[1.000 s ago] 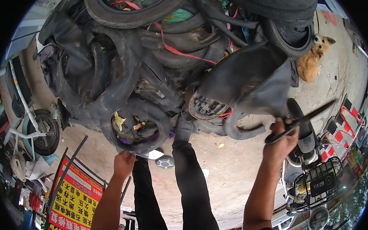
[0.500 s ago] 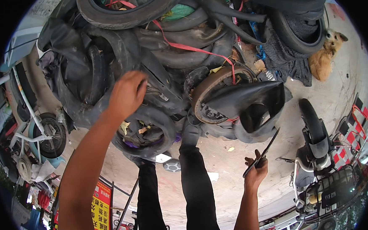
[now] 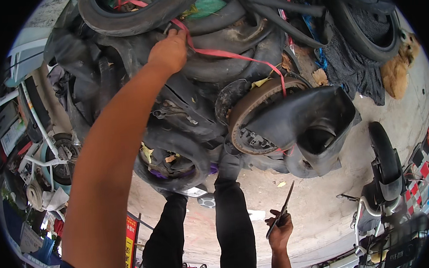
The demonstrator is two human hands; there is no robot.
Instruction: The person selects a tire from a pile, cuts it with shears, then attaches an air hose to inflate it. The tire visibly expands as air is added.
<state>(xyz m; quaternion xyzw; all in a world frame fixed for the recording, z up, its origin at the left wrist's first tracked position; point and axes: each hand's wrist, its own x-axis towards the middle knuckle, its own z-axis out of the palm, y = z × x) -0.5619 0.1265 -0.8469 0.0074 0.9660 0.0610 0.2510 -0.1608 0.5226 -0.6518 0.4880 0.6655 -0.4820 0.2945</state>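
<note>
My left hand (image 3: 169, 52) reaches into a heap of old rubber, fingers bent and pressed together beside a red strap (image 3: 219, 53). What those fingers hold, if anything, is hidden. Just beyond them lies the lower rim of a black tire (image 3: 119, 26), and a dark inner tube (image 3: 220, 69) lies to their right. Lower right, my right hand (image 3: 281, 229) is closed around a long thin knife (image 3: 286, 203), its blade pointing up. Nearer my feet are a rusty-brown wheel (image 3: 238, 118), a cut black rubber piece (image 3: 317, 123) and a tire (image 3: 196, 152) with leaves inside.
A tan dog (image 3: 396, 76) lies at the far right, by a tire (image 3: 393, 39) on dark mesh cloth (image 3: 350, 66). A parked scooter (image 3: 386, 172) stands at the right. A white bicycle frame (image 3: 39, 125) is at the left. My shoe (image 3: 230, 166) touches the heap.
My left hand has moved farther into the heap, up to the red strap. My right hand with the knife has shifted down and left. The view has shifted slightly.
</note>
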